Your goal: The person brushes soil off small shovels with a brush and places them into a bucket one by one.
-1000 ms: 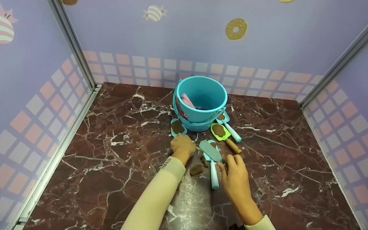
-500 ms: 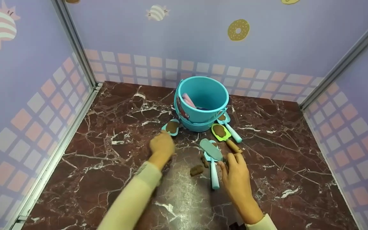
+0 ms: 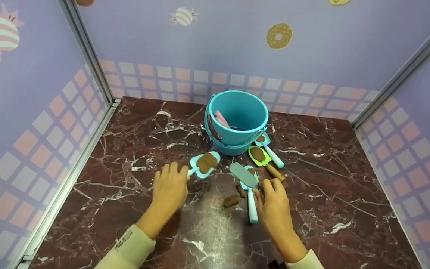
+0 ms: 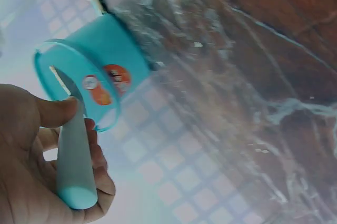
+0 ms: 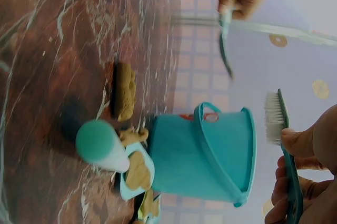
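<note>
Shovel [image 3: 195, 163] in our left hand [image 3: 170, 186], thumb and fingers wrapped round its pale handle [image 4: 76, 166], carries a brown lump [image 3: 207, 162] above the table [image 3: 125, 205], in front and left of the blue bucket [image 3: 231, 140]. With our right hand [image 3: 274, 203] we grip a brush [image 3: 243, 175], bristles [image 5: 273, 118] down, in front of the bucket, above a second shovel [image 3: 252, 211].

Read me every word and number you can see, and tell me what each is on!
I can't read any clearly.
Bucket: red and orange print, too blurred to read.
Left sleeve: dark marks, maybe letters, too small and blurred.
</note>
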`<state>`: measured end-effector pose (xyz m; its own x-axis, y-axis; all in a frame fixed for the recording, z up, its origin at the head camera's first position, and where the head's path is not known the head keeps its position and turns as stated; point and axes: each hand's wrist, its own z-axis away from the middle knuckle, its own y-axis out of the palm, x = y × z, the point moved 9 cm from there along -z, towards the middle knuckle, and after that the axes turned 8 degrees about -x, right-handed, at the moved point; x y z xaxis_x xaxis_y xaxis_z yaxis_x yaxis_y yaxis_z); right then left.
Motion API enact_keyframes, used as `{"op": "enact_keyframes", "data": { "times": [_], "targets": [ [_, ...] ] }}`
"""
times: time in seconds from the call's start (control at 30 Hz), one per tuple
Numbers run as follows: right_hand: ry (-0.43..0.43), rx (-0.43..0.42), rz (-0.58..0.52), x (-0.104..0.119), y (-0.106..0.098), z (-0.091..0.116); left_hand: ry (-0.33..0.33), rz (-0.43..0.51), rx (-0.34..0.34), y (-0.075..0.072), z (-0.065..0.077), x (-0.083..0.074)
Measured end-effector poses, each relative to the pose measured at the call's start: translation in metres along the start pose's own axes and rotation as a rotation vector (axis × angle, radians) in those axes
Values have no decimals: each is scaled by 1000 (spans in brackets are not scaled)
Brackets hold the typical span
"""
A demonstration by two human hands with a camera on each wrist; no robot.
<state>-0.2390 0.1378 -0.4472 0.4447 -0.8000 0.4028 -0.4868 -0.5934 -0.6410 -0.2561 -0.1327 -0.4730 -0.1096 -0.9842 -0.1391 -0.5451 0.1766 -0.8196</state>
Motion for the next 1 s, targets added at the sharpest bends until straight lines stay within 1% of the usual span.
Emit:
{"op": "enact_keyframes", "data": {
  "times": [0.1, 0.23, 0.37, 0.5, 0.6, 0.77, 0.87, 1.0],
  "targets": [
    [-38, -8, -1, 11, 3, 0, 54, 13, -63, -14, 2, -17],
    [-116, -45, -17, 31, 10, -1, 96, 10, -99, -25, 5, -37],
    [-173, -66, -19, 50, 17, -1, 105, 22, -121, -31, 8, -52],
    [-186, -57, 24, 61, 21, 2, 93, 41, -148, -35, 12, -63],
    [-179, -51, 47, 61, 22, 2, 83, 32, -174, -38, 15, -66],
    [-174, -58, 69, 53, 18, -4, 85, 11, -220, -44, 16, -69],
    [-171, -66, 84, 47, 14, -7, 93, -5, -227, -45, 16, -72],
    [-154, -74, 93, 38, 11, -9, 99, -14, -221, -44, 17, -74]
  ]
}}
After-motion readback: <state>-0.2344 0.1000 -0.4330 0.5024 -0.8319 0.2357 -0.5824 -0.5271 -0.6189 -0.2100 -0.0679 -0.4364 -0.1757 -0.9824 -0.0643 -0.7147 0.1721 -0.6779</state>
